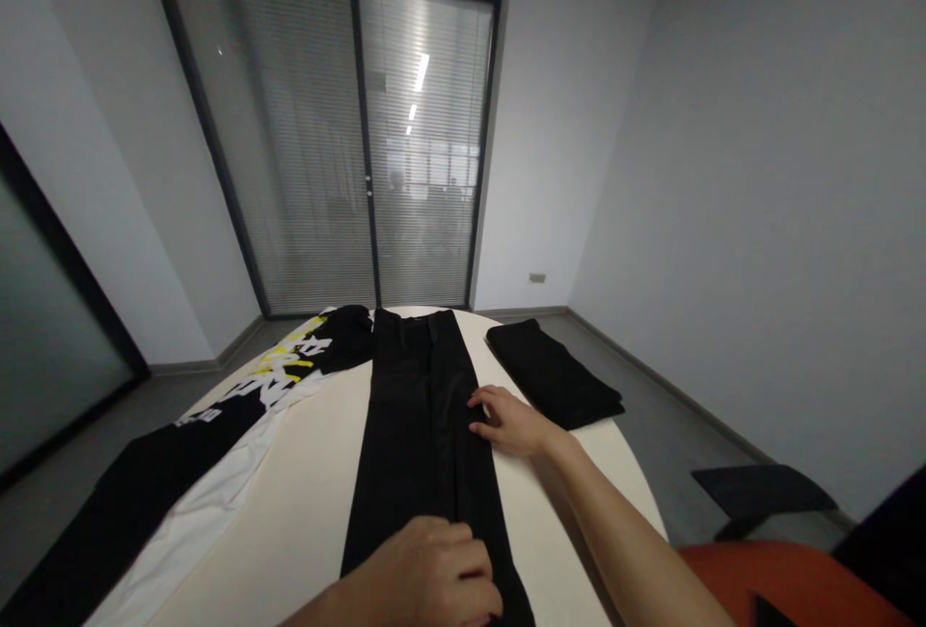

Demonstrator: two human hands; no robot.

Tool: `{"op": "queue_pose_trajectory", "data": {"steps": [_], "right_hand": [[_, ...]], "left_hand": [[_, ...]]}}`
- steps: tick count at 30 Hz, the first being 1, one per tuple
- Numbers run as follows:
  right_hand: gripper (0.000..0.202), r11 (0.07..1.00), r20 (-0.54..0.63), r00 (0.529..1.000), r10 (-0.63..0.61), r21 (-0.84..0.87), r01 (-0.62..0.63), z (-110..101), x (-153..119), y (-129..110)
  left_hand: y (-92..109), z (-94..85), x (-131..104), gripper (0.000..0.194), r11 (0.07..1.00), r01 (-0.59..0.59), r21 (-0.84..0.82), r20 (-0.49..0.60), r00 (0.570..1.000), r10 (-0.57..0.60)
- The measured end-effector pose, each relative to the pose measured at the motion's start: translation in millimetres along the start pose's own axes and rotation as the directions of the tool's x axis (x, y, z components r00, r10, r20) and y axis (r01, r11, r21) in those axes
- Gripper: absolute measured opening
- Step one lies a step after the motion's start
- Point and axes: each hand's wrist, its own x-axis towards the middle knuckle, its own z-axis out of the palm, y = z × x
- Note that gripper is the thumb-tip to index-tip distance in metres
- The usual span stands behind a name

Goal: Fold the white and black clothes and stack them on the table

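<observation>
Black trousers (405,415) lie lengthwise on a pale round table (304,492), waistband at the far end. Over the lower part of the legs is my left hand (434,574), its fingers curled in against the cloth; whether fabric is pinched there is hidden. My right hand (510,422) rests at the right edge of the trousers, fingers apart, fingertips touching the cloth. A folded black garment (554,371) lies on the table beyond my right hand. Along the left side stretches a black and white garment (238,415) with white and yellow lettering.
At the lower right stands an orange chair seat (788,584) with a black armrest (763,490). Behind the table is a glass partition (426,154) with blinds, and a grey-white wall (781,203) rises on the right.
</observation>
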Motion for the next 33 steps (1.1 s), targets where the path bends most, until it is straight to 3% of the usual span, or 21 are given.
{"op": "queue_pose_trajectory", "data": {"steps": [5, 8, 11, 15, 19, 23, 26, 28, 30, 33], "right_hand": [[0.029, 0.986, 0.011, 0.986, 0.165, 0.013, -0.166, -7, 0, -7], [0.028, 0.976, 0.037, 0.976, 0.217, -0.033, -0.216, -10, -2, -10], [0.032, 0.934, 0.025, 0.938, 0.344, -0.114, -0.340, -12, -2, -13], [0.030, 0.885, 0.049, 0.893, 0.447, -0.172, -0.433, -11, 0, -12], [0.028, 0.905, 0.094, 0.904, 0.418, -0.125, -0.406, -9, -1, 1], [0.018, 0.917, 0.037, 0.920, 0.390, -0.106, -0.384, -12, -4, 8], [0.028, 0.973, -0.062, 0.974, 0.220, -0.064, -0.224, -11, -4, 0], [0.045, 0.998, -0.091, 0.995, 0.051, -0.031, -0.054, -6, -3, -10], [0.067, 0.999, -0.028, 0.999, -0.043, -0.022, 0.042, 0, -2, -17], [0.087, 0.999, 0.171, 0.985, -0.033, 0.010, 0.031, 5, -1, -20]], "left_hand": [[5, 12.5, 2, 0.011, 0.998, 0.033, -0.046, -0.159, 0.986, -0.040], [7, 16.0, 3, 0.019, 0.985, -0.044, -0.168, -0.100, 0.995, 0.027], [6, 14.4, 4, 0.031, 0.941, -0.090, -0.327, -0.034, 0.996, 0.084], [-1, 3.1, 1, 0.042, 0.944, 0.001, -0.329, 0.055, 0.998, 0.018], [-7, 4.3, -5, 0.073, 0.943, 0.229, -0.241, 0.253, 0.953, -0.166], [-8, 8.6, -7, 0.070, 0.915, 0.270, -0.299, 0.310, 0.935, -0.174], [-8, -5.7, -7, 0.071, 0.892, 0.251, -0.375, 0.310, 0.941, -0.135], [-10, -19.4, -8, 0.080, 0.877, 0.299, -0.375, 0.301, 0.935, -0.191], [-13, -30.8, -11, 0.087, 0.854, 0.381, -0.353, 0.309, 0.909, -0.279], [-16, -40.0, -16, 0.086, 0.826, 0.432, -0.361, 0.365, 0.881, -0.301]]}}
